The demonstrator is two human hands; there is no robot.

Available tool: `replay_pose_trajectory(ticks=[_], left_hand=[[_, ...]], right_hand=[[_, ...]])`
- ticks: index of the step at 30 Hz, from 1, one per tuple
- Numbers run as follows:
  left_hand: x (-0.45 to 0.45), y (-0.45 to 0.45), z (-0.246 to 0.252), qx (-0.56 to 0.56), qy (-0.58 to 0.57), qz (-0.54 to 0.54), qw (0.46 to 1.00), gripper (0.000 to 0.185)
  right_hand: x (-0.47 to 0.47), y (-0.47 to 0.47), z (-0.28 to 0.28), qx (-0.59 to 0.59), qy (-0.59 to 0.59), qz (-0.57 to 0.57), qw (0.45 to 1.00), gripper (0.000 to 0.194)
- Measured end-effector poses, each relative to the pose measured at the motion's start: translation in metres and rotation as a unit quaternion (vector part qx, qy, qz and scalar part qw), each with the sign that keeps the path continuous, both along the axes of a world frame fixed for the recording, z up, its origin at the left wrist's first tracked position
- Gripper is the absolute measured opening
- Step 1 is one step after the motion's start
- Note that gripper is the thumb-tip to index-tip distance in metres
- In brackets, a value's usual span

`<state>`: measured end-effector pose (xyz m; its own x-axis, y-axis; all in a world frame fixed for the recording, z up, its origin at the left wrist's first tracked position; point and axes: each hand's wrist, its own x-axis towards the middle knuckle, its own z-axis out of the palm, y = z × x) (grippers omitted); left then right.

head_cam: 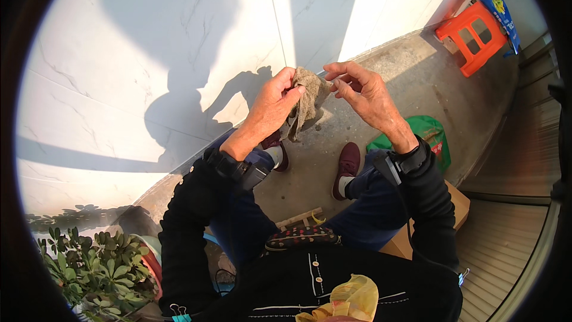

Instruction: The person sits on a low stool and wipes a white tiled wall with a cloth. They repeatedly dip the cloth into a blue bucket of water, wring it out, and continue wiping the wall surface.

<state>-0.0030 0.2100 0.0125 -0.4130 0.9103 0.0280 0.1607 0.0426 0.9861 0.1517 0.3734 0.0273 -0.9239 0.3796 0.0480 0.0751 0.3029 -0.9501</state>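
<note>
My left hand [273, 102] grips a crumpled, worn grey-brown cloth [310, 94] between thumb and fingers, and the cloth hangs down over the floor. Just right of the cloth is my right hand [357, 91], its fingers bent and a little apart. Its fingertips are close to the cloth's right edge; whether they touch it or pinch a fine thread cannot be told. Both hands are raised in front of me, above my maroon shoes. A patterned fabric item [304, 237] lies at my lap, beside a piece of wooden frame [299, 219].
A pale marbled wall [250, 18] stands ahead and left. An orange plastic stool [473, 38] with a blue bag [499, 13] is at upper right. A green bag [429, 136] and cardboard box [458, 205] are at right, a leafy plant [103, 268] at lower left.
</note>
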Motion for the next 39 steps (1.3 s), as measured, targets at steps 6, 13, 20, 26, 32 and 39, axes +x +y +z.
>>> replay_pose_trajectory(ticks=[6,13,20,26,32,39], left_hand=[[-0.009,-0.004,0.013,0.050,-0.153,-0.012,0.987,0.027],[-0.026,-0.007,0.003,0.037,-0.070,0.045,0.996,0.028],[-0.033,0.001,0.005,-0.116,0.120,0.059,0.984,0.035],[-0.048,0.002,0.027,0.086,-0.274,0.054,0.956,0.060],[-0.016,0.009,-0.007,-0.129,-0.386,-0.035,0.913,0.101],[-0.029,0.006,-0.005,0.070,-0.355,-0.053,0.931,0.071]], right_hand=[[0.000,0.011,-0.011,0.112,-0.049,0.111,0.986,0.041],[0.009,0.025,-0.005,-0.067,-0.049,0.057,0.995,0.021],[0.011,0.019,0.012,-0.079,-0.051,-0.006,0.996,0.013],[0.011,0.026,0.020,-0.388,0.176,0.003,0.905,0.037],[-0.007,0.013,-0.014,-0.271,-0.091,0.003,0.958,0.082],[0.005,0.027,-0.007,-0.453,0.110,0.060,0.883,0.063]])
